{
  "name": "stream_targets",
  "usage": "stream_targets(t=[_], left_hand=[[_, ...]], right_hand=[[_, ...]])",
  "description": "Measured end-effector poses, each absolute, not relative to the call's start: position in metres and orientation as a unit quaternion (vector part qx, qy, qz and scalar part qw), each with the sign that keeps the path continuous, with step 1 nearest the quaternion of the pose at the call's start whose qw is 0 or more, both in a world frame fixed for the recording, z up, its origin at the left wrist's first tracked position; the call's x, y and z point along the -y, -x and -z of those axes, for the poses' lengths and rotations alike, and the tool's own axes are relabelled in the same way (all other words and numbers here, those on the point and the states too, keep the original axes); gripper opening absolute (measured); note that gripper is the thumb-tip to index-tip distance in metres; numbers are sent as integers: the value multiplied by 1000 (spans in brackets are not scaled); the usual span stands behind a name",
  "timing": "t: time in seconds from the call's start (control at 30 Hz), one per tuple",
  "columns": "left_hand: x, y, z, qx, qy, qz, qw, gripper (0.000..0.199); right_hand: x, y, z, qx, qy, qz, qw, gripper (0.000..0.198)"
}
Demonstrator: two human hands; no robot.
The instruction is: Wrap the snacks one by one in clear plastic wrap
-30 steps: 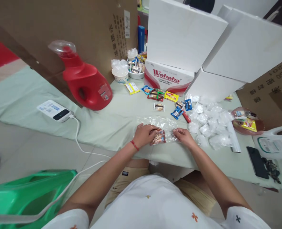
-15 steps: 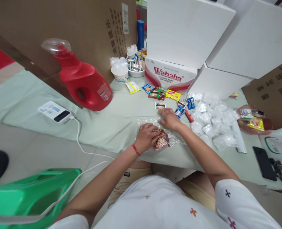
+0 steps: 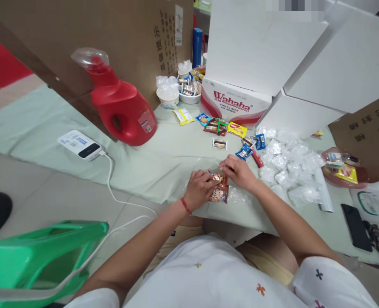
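Two brown snack packets (image 3: 219,194) lie side by side on a sheet of clear plastic film (image 3: 239,196) near the table's front edge. My left hand (image 3: 200,188) rests over their left part, fingers partly curled and holding them down. At their upper right, my right hand (image 3: 237,170) is closed in a pinch at the film's far edge; the fingertips are partly hidden. Just beyond the right hand lies a small wrapped biscuit (image 3: 219,143). Blue packets (image 3: 244,151) and a red stick packet (image 3: 257,159) are to its right.
Several clear-wrapped bundles (image 3: 285,160) are heaped at the right, beside a film roll (image 3: 324,192). White boxes (image 3: 237,100) stand behind the snacks. A red jug (image 3: 125,107) and a white device with a cable (image 3: 80,144) are left; a phone (image 3: 356,226) lies far right.
My right hand has drawn back from near the small biscuit and closed into a pinch at the film. My left hand stays on the brown packets, which show more now. The view has shifted slightly.
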State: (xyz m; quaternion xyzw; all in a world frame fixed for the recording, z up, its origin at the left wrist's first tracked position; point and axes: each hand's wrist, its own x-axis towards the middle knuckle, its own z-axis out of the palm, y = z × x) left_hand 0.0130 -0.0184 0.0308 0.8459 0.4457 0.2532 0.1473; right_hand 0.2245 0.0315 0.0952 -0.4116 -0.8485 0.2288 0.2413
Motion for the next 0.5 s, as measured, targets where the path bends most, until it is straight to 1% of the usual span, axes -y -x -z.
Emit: stream_targets(t=[0.07, 0.17, 0.27, 0.3, 0.33, 0.43, 0.5], left_hand=[[22, -16, -28, -456, -833, -271, 157, 15], [26, -19, -23, -503, -791, -304, 170, 6], [27, -19, -17, -566, -730, -337, 180, 25], [26, -17, -15, -578, -715, -346, 188, 29], [26, -15, -13, -583, -704, -356, 198, 29], [25, -3, -12, -584, -678, -388, 221, 20], [25, 4, -18, -593, -651, -424, 215, 18]], right_hand=[[1, -223, -85, 853, 417, -196, 245, 22], [40, -220, -57, 883, 401, -139, 199, 24], [62, -216, -31, 913, 376, -91, 130, 22], [66, -215, -26, 917, 375, -83, 111, 21], [69, -213, -24, 918, 376, -79, 95, 21], [72, -208, -26, 916, 389, -74, 61, 22], [72, -204, -31, 914, 397, -74, 42, 23]])
